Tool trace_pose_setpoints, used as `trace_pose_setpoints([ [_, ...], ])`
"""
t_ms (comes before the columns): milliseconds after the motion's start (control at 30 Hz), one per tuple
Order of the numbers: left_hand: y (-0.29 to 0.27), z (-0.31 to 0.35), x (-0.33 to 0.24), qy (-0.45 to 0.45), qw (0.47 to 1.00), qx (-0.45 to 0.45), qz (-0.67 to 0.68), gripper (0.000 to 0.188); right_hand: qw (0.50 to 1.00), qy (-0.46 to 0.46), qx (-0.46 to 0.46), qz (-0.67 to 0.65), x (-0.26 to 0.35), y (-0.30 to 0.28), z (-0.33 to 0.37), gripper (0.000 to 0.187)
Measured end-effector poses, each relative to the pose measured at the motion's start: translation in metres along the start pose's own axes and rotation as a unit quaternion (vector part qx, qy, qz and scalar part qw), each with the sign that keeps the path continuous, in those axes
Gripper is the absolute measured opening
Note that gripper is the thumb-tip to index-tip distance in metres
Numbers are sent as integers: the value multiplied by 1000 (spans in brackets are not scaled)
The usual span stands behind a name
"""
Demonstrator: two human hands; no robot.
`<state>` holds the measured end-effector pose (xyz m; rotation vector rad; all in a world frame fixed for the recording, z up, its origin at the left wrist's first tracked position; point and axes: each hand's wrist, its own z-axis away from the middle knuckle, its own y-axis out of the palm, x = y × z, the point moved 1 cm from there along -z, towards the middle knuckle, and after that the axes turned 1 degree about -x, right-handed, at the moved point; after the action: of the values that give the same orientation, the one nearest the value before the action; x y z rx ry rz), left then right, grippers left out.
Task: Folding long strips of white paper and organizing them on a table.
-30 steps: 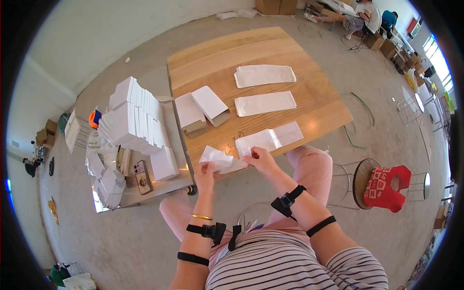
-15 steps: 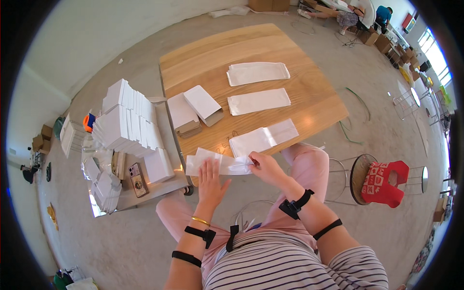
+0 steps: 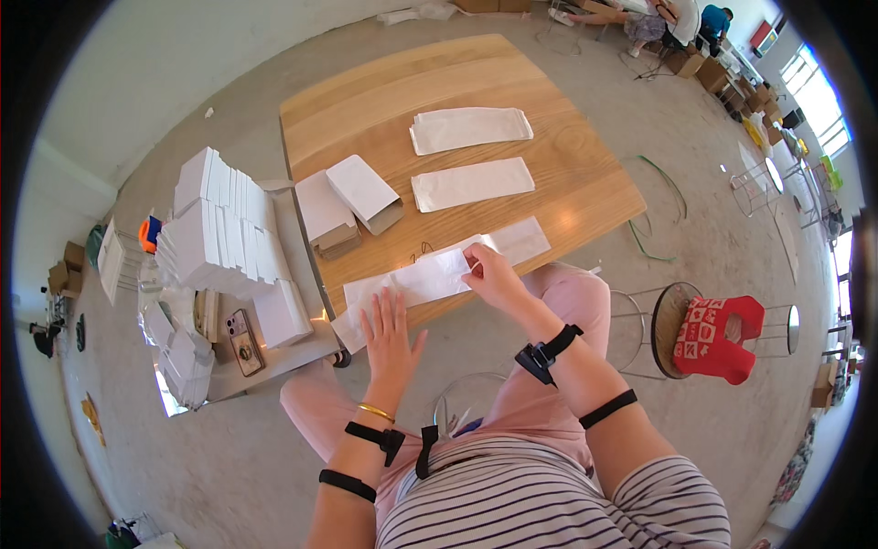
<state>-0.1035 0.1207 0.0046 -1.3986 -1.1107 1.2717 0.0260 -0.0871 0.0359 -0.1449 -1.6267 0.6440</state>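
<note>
A clear, whitish plastic bag (image 3: 422,277) stretches along the near edge of the wooden table. My right hand (image 3: 497,277) pinches its right end between thumb and fingers. My left hand (image 3: 389,337) lies with fingers outstretched over the left end, where another pale flap of film (image 3: 346,331) hangs past the table edge. Just under and right of the right hand shows a flat stack of similar bags (image 3: 521,240). Two more flat white stacks lie farther back, a middle one (image 3: 473,185) and a far one (image 3: 471,130).
White boxes (image 3: 364,194) rest on the left of the table (image 3: 366,99). On the cart alongside stand piled white cartons (image 3: 219,229) and a phone (image 3: 245,343). A stool at right bears a red bag (image 3: 718,339). Other people (image 3: 679,23) sit at the far right.
My right hand has moved up and slightly right, drawing the bag flatter and longer across the table edge. My left hand has stayed over its left end. The view has shifted slightly.
</note>
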Motion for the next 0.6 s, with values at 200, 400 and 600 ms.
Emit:
trace_pose_setpoints([
  [200,-1,-17,-2,-15,1000,-22,15,95,997,65,-18,-44,-32,-3,-7,33],
  [400,5,-19,-2,-10,1000,8,25,96,998,43,-55,8,-35,-17,-8,33],
  [600,8,-15,-8,-13,1000,-2,15,95,996,54,-45,60,-29,-25,-11,35],
])
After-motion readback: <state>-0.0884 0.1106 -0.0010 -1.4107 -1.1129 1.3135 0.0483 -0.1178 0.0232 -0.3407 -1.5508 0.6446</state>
